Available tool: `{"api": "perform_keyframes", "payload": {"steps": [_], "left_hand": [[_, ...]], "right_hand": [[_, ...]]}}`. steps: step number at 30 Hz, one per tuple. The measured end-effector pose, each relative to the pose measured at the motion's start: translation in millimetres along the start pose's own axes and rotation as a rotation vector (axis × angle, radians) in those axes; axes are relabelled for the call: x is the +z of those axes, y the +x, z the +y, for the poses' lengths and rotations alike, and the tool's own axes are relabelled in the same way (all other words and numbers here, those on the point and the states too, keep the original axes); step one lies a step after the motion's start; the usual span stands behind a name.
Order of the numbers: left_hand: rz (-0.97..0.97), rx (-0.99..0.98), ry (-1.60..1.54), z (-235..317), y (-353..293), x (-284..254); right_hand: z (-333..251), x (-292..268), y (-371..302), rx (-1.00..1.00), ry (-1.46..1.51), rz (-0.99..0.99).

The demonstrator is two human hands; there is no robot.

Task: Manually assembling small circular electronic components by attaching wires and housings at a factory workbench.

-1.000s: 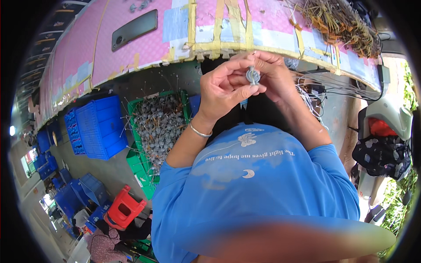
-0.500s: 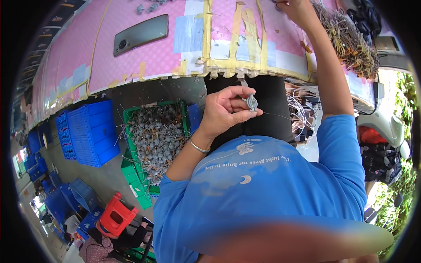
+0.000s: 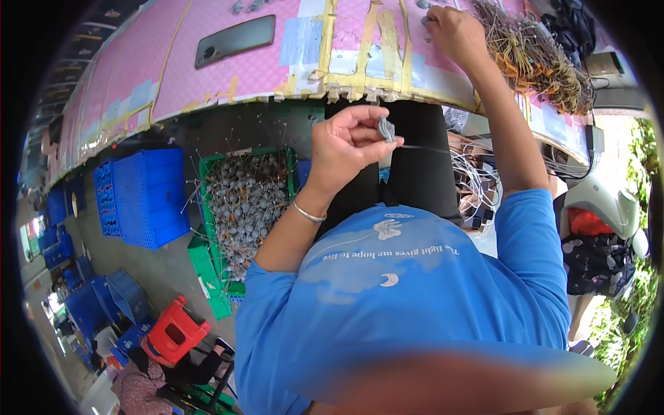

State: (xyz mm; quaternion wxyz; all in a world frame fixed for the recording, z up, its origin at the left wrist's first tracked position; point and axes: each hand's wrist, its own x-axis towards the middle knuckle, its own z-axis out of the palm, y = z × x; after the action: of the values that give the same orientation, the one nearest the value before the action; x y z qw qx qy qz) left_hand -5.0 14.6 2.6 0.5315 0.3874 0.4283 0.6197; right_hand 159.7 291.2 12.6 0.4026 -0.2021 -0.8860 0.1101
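Observation:
Above my lap, my left hand (image 3: 346, 144) pinches a small grey rounded part (image 3: 386, 129) between thumb and fingertips. A thin wire (image 3: 425, 148) runs from that part toward the right, across my dark trousers. My right hand (image 3: 458, 34) reaches out over the pink tabletop (image 3: 443, 68), its fingers curled together. At its fingertips shows a small grey piece (image 3: 425, 21), partly covered by the fingers. Another grey piece (image 3: 422, 4) lies just beyond, at the top edge of the view.
A phone (image 3: 235, 41) lies on the tabletop at left. Bundled wires (image 3: 543, 59) are heaped at its right end. Below stand a green crate (image 3: 208, 166) of grey parts with wires, blue crates (image 3: 151, 197) and a red stool (image 3: 174, 333). White cables (image 3: 477, 173) hang near my right leg.
My right hand has come nearer over the table and is now wholly in view, at the small grey piece. The left hand, still holding its part, sits slightly higher in the picture.

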Motion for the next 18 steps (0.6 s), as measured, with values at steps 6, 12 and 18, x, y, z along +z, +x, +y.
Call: {"api": "perform_keyframes", "payload": {"steps": [6,12,18], "left_hand": [[0.131,0.138,0.147,15,-4,2],[0.116,0.179,0.161,13,-8,7],[0.14,0.176,0.284,9,-10,16]], "right_hand": [[-139,0,-44,0.494,0.438,-0.145],[-183,-12,-81,0.617,0.914,-0.146],[-183,-25,-87,0.541,0.76,-0.169]]}}
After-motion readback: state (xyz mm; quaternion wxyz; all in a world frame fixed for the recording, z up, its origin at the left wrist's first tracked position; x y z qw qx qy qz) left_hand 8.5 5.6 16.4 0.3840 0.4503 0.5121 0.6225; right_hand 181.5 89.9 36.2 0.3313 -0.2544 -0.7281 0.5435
